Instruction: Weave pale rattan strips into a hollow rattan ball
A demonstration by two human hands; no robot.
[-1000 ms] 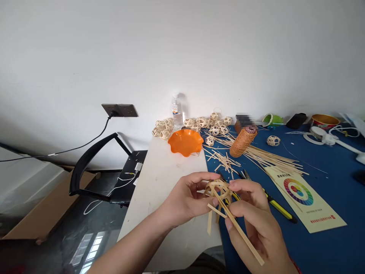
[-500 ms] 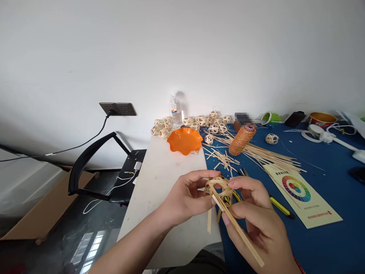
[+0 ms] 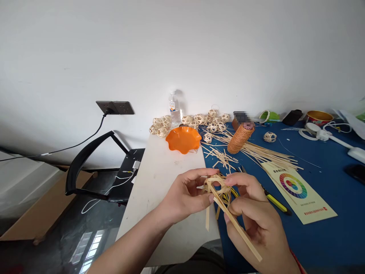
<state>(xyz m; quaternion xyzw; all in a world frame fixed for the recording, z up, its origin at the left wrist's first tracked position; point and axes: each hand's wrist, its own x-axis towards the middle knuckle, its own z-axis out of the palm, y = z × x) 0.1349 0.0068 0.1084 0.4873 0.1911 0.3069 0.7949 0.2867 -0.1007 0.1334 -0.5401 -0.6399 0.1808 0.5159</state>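
A partly woven ball of pale strips (image 3: 218,185) is held between my two hands above the table's front edge. My left hand (image 3: 191,194) grips its left side, thumb in front and index finger on top. On the right side, my right hand (image 3: 253,213) pinches the ball with its fingertips. A long flat strip (image 3: 242,233) runs from the ball down to the right, across my right hand's fingers. Shorter strip ends hang below the ball. Yellow-and-black handles show partly behind it.
Finished woven balls (image 3: 212,127) lie by the wall around an orange wavy dish (image 3: 184,140) and a water bottle (image 3: 174,108). Loose strips (image 3: 265,154), an orange twine spool (image 3: 241,139), a yellow cutter (image 3: 276,203) and a colour-wheel booklet (image 3: 310,211) lie right.
The whole view has shifted slightly. My right hand's fingers have moved a little on the ball and strip; both hands still hold it.
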